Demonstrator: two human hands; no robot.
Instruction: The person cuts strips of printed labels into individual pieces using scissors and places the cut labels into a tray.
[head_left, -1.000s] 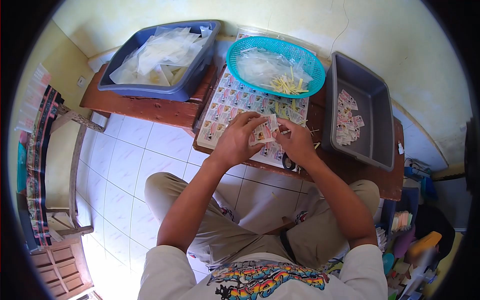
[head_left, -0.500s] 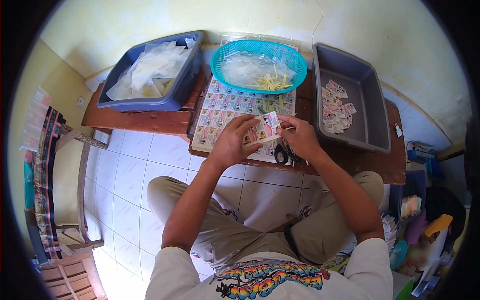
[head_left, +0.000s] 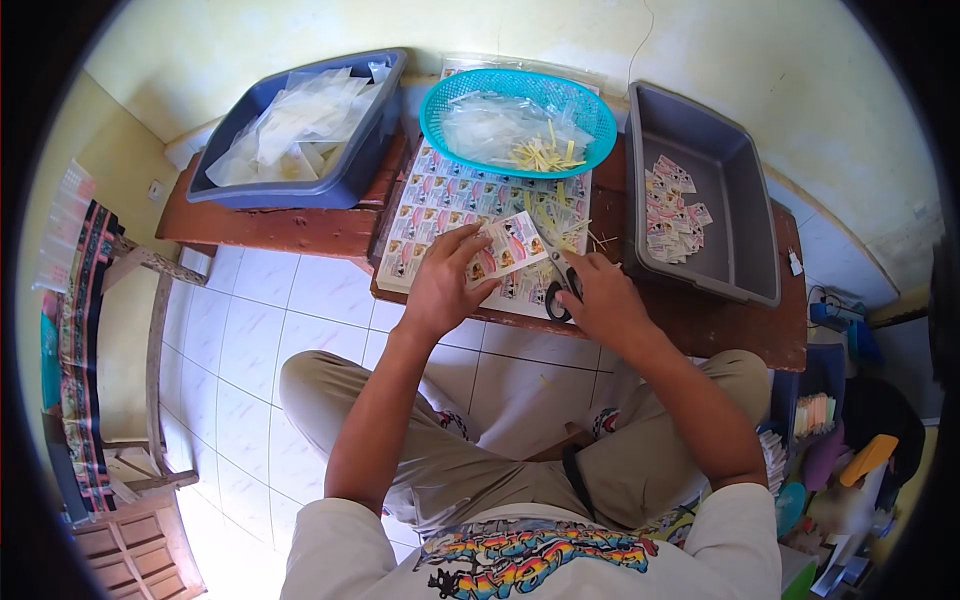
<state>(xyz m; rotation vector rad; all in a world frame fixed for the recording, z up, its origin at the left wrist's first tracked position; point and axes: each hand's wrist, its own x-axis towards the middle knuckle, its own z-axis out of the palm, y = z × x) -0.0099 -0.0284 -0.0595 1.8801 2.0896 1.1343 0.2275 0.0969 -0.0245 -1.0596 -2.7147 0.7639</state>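
Note:
My left hand [head_left: 440,287] pinches the left end of a strip of printed paper labels [head_left: 515,243], held above a stack of printed label sheets [head_left: 425,205]. In my right hand [head_left: 608,300] is a pair of black-handled scissors [head_left: 554,302]. Their blades point up and away from me, close by the strip's right end; whether they touch the paper I cannot tell. Thin yellowish paper offcuts lie on the sheets beyond the strip.
A turquoise basket [head_left: 432,135] with clear plastic bags and yellow strips stands behind the sheets. At the left is a blue-grey tub [head_left: 290,195] of plastic bags. A grey tray [head_left: 735,240] on the right holds cut labels [head_left: 675,225]. All rest on wooden benches [head_left: 730,335].
My right hand has let go of the label strip and taken hold of the scissors that lay on the sheets. The left hand keeps the strip, a little further left.

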